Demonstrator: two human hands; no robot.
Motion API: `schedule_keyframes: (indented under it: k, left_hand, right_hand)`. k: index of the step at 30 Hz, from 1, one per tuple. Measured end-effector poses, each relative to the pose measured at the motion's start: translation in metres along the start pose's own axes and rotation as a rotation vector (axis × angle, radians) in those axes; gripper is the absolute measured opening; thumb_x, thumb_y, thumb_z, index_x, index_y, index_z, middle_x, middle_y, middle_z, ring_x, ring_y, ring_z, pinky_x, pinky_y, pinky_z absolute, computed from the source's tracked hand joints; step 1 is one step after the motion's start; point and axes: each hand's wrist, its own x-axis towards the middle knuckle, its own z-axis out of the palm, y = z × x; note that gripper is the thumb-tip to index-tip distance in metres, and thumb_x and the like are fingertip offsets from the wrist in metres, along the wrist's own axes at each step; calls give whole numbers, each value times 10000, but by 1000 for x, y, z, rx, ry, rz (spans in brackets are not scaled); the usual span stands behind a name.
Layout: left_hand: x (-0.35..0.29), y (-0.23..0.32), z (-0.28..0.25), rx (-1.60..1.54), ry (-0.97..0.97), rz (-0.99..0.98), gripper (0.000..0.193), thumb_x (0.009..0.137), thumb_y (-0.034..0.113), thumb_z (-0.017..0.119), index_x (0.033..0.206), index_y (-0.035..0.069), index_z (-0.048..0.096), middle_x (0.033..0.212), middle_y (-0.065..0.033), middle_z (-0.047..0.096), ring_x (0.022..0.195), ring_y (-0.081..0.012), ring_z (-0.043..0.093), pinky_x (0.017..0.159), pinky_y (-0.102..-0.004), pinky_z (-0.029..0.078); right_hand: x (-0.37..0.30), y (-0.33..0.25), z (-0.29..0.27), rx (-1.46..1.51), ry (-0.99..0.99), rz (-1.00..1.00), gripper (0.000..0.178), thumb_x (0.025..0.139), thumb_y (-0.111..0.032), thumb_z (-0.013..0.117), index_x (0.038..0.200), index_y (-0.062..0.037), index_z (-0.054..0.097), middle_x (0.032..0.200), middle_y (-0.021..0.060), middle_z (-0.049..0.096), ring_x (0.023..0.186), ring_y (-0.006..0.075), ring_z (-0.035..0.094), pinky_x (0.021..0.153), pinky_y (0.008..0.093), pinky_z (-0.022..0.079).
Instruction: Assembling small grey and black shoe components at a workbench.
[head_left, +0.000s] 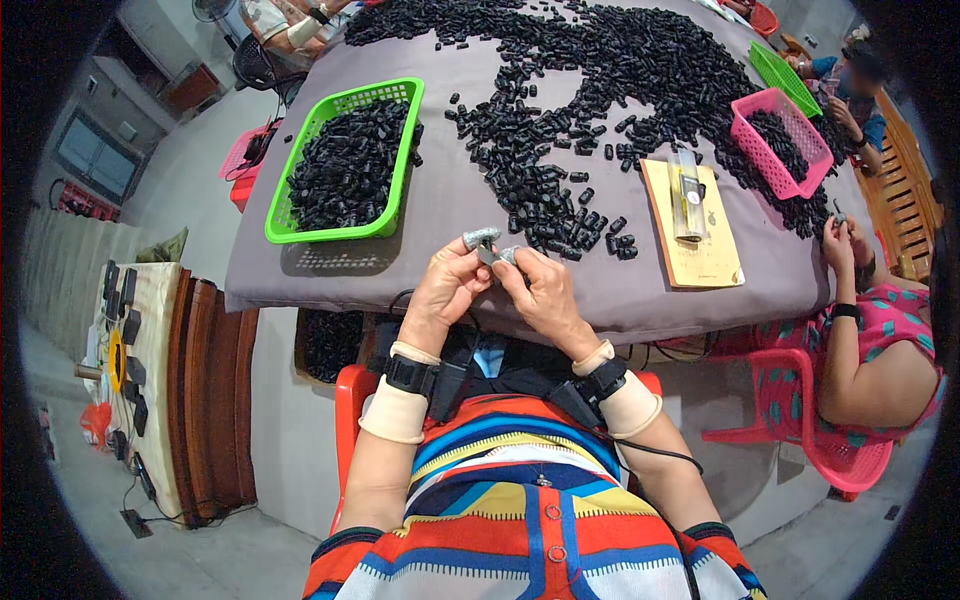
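Desk, round, draped in grey cloth, carrying wide heap of small black tubular parts. Landmark: green mesh basket, plastic, holding more black parts. Right of basket, tan board lying flat; farther right, pink basket. Below-right of basket, at desk edge, left hand and right hand meeting; fingers of both closing on small grey metallic pieces, smooth, rounded. Judgement: holding pieces steady over cloth is limiting drops; pinching near tips is aiding alignment. Neighbour's hands working farther right.
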Motion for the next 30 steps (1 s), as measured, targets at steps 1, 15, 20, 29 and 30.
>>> schedule_keyframes:
  k: [1,15,20,29,30]
  left_hand:
    - [0,0,0,1,0,-1,245,849,48,560,1092,14,561,857,-45,605,641,-73,530,561,-189,447]
    - [-2,2,6,2,25,-21,236,837,45,558,1072,15,549,868,-52,601,634,-76,529,558,-194,454]
    - [-3,2,5,-3,6,-17,214,840,45,554,1053,20,551,868,-50,599,617,-68,517,533,-182,441]
    - [-3,4,2,-30,-62,-39,168,866,55,537,1028,19,565,846,-44,598,631,-87,543,554,-195,459]
    - [-3,4,2,-28,-69,-36,167,866,52,536,1027,17,565,844,-45,599,631,-88,544,555,-195,460]
  right_hand:
    - [0,0,0,-8,3,3,224,828,-212,593,729,-24,525,684,140,540,604,328,547,506,393,403]
    - [1,-2,1,-38,7,-6,209,828,-215,590,745,-29,544,694,132,559,614,324,562,508,395,420]
    - [1,-2,1,-51,7,-9,206,832,-215,585,751,-29,544,694,133,560,613,324,561,506,392,419]
    - [2,-4,1,-56,1,-21,212,830,-211,586,740,-28,532,687,135,558,618,324,559,516,399,416]
    - [2,-3,2,-55,-4,-23,214,830,-212,585,737,-27,532,684,136,557,615,323,559,515,398,416]
